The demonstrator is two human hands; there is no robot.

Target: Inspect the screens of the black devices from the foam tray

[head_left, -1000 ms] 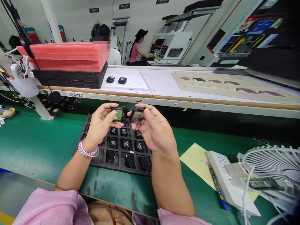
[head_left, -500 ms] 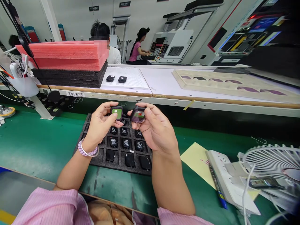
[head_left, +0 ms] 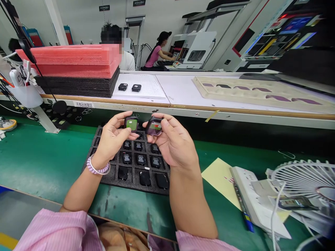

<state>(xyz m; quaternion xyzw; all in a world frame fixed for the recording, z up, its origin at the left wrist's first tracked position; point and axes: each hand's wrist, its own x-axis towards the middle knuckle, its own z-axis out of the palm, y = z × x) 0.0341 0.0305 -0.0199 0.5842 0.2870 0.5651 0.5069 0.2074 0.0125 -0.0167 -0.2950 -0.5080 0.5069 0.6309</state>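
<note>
My left hand [head_left: 115,134] is closed on a small dark square watch-like device [head_left: 131,123] whose screen shows green with a pale patch. Between the thumb and fingers of my right hand [head_left: 175,139] is a second such device [head_left: 154,126], tilted, its glossy face showing green and red. The two devices are close together but apart. Below them lies a black foam tray [head_left: 110,178], its compartments holding several similar black devices [head_left: 141,159], many with white text on their faces. My hands and forearms hide parts of the tray.
Two black devices [head_left: 136,88] sit on lined paper on the shelf [head_left: 180,94]. Red foam sheets [head_left: 73,59] are stacked at left, a cream tray [head_left: 209,91] at right. A power strip [head_left: 251,195], pen [head_left: 246,218], yellow paper [head_left: 220,177] and white fan [head_left: 306,181] lie right. Two co-workers sit beyond.
The device in my left hand has shifted very slightly right and its screen shows less of the pale patch. A co-worker in the background has leaned forward.
</note>
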